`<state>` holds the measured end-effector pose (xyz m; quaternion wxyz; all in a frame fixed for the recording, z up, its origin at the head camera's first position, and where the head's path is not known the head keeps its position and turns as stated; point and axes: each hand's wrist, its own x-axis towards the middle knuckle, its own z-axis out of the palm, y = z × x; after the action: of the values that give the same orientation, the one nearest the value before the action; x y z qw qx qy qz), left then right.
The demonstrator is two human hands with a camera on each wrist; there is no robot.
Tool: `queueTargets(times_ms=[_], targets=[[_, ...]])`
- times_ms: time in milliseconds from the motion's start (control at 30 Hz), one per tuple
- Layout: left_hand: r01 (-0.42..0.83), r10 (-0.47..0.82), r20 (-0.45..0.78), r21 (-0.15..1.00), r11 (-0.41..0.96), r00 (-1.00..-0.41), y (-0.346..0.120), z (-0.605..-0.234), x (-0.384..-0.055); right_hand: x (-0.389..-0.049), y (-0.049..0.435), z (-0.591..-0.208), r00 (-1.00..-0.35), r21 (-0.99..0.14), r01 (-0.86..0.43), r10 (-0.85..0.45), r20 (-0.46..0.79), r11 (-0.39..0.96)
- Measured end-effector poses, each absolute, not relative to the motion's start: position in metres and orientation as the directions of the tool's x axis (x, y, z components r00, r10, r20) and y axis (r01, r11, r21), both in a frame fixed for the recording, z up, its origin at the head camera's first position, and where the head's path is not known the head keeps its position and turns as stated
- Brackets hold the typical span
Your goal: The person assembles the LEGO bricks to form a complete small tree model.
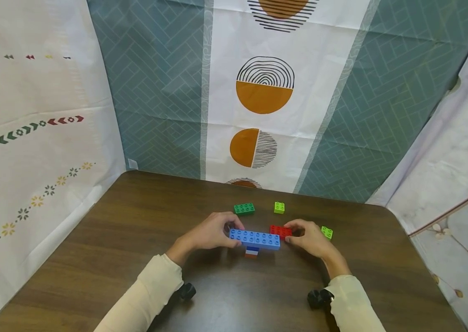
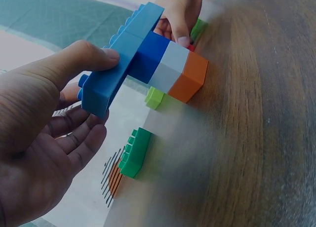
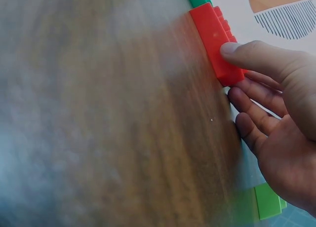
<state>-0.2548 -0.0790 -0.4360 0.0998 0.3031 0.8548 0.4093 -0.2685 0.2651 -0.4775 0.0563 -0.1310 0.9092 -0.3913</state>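
A T-shaped toy brick stack stands in front, with two light blue bricks (image 1: 259,240) end to end on top. Under them come a dark blue brick (image 2: 149,56), a white brick (image 2: 169,68) and an orange brick (image 2: 190,78) at the bottom. My left hand (image 1: 217,230) pinches the left end of the light blue row, thumb on its near side and fingers behind. Just right of the stack, my right hand (image 1: 310,237) grips the right end of a red brick (image 3: 215,39) between thumb and fingers, close over the table.
A dark green brick (image 1: 244,209) lies behind the stack on the wooden table (image 1: 142,221). One lime green brick (image 1: 279,207) sits behind the red one, another lime brick (image 1: 327,232) right of my right hand. Patterned cloth (image 1: 159,92) hangs at the table's far edge.
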Motion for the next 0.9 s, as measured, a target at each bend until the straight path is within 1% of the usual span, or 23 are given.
queueTargets(times_ms=[300,433,633,900], targets=[[0.439,0.604,0.082,0.763,0.474,-0.793,-0.079,-0.437,-0.255,-0.269,0.268,-0.478,-0.96,-0.731,-0.221,-0.276,0.045,0.646],[0.435,0.603,0.078,0.765,0.474,-0.794,-0.079,-0.437,-0.255,-0.267,0.268,-0.475,-0.966,-0.734,-0.212,-0.255,0.055,0.646],[0.434,0.603,0.075,0.765,0.476,-0.794,-0.078,-0.437,-0.255,-0.264,0.265,-0.461,-0.961,-0.711,-0.247,-0.26,0.093,0.659],[0.439,0.599,0.083,0.761,0.478,-0.796,-0.078,-0.437,-0.254,-0.258,0.249,-0.439,-0.952,-0.73,-0.286,-0.27,0.143,0.62]])
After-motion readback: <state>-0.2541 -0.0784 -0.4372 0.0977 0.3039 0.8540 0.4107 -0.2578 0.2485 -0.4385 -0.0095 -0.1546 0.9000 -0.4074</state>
